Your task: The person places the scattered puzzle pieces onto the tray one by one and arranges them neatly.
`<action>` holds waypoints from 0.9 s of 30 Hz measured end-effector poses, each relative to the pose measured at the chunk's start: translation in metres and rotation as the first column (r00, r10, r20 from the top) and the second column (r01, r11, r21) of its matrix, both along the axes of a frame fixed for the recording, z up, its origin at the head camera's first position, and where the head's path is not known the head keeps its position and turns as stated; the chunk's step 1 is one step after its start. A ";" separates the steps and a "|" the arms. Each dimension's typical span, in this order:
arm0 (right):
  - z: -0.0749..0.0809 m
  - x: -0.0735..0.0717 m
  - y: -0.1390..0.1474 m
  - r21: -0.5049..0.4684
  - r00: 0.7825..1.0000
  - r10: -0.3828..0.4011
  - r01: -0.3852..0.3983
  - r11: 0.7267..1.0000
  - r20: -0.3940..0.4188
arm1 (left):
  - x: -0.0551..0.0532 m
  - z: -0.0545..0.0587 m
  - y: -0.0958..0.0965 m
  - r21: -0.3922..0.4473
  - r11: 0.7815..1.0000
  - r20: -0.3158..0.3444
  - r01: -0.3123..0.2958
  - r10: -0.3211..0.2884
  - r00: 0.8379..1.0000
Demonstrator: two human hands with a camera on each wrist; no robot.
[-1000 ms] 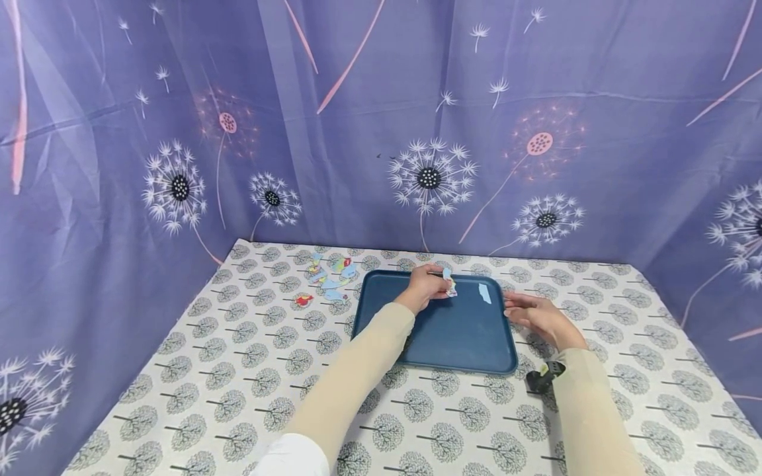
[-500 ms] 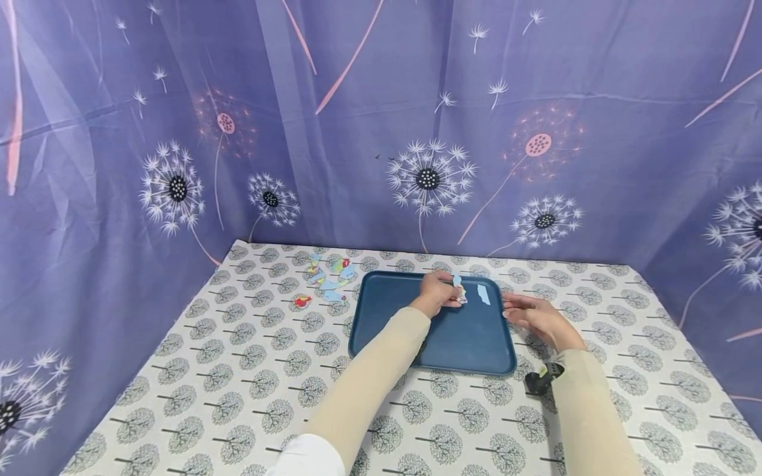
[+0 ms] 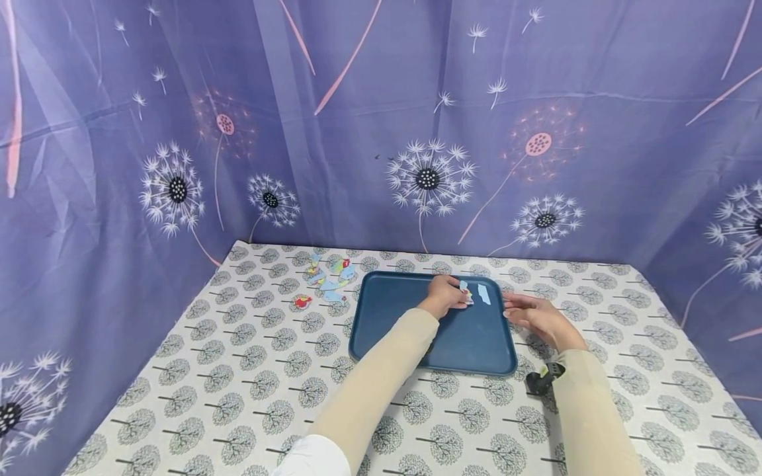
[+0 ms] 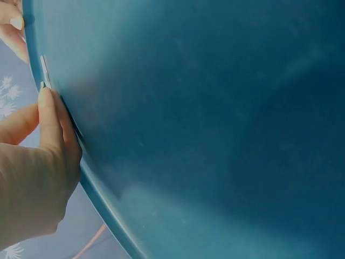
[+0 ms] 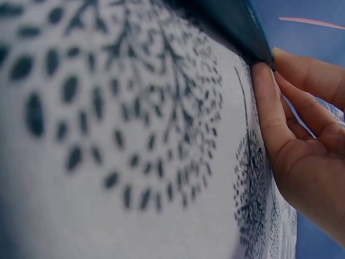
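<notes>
My left hand [image 3: 445, 296] is over the upper right part of a dark blue tray [image 3: 405, 324]. It pinches a small printed puzzle piece [image 3: 466, 285], light blue at one end and multicoloured at the other. Just to its right, a pale blue puzzle piece [image 3: 483, 295] lies flat on the tray near the right rim. In the left wrist view, the fingertips of the left hand [image 4: 38, 172] are low against the tray surface. My right hand [image 3: 538, 317] touches the tray's right rim with extended fingers. The right wrist view shows that hand [image 5: 307, 124] at the rim's edge.
Several loose puzzle pieces [image 3: 330, 285] lie in a group on the tree-patterned tablecloth [image 3: 238, 370], left of the tray. A red piece [image 3: 302, 301] sits nearest the front of that group. A purple dandelion-print curtain [image 3: 357, 132] hangs behind the table and at its sides.
The left hand has moved right and slightly nearer with its puzzle piece, closing the gap to the pale blue piece. My right hand has stayed at the tray's right rim.
</notes>
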State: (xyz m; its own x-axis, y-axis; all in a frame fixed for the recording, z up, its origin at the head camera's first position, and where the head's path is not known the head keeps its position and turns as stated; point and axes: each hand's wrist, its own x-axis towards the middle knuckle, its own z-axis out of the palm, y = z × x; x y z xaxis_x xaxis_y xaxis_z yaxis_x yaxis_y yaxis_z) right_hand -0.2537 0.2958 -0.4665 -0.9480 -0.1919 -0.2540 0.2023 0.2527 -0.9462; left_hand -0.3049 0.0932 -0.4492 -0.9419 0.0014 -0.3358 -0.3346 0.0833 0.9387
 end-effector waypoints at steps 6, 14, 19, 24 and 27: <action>0.000 0.001 -0.001 -0.001 1.000 -0.006 0.006 1.000 0.004 | 0.000 -0.003 0.003 -0.017 1.000 -0.017 0.010 -0.010 1.000; 0.000 0.000 -0.002 -0.036 1.000 -0.014 0.015 0.999 0.009 | 0.000 -0.005 0.005 -0.062 0.998 -0.057 0.021 -0.025 0.998; 0.001 0.001 -0.002 -0.027 1.000 -0.004 0.004 1.000 0.003 | 0.003 -0.003 0.005 -0.096 0.995 -0.066 0.022 -0.028 0.997; 0.002 0.001 -0.002 -0.005 1.000 -0.014 0.014 1.000 0.002 | 0.004 -0.002 0.005 -0.082 0.996 -0.069 0.017 -0.023 0.997; 0.002 0.001 -0.002 -0.007 1.000 -0.019 0.020 1.000 0.007 | 0.003 -0.001 0.005 -0.077 0.997 -0.065 0.021 -0.026 0.998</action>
State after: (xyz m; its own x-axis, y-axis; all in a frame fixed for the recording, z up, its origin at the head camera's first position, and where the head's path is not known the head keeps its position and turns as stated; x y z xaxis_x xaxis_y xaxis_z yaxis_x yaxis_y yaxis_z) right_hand -0.2530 0.2943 -0.4642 -0.9497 -0.1753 -0.2595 0.2140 0.2419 -0.9464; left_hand -0.3015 0.0981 -0.4504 -0.9621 0.0006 -0.2726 -0.2689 0.1624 0.9494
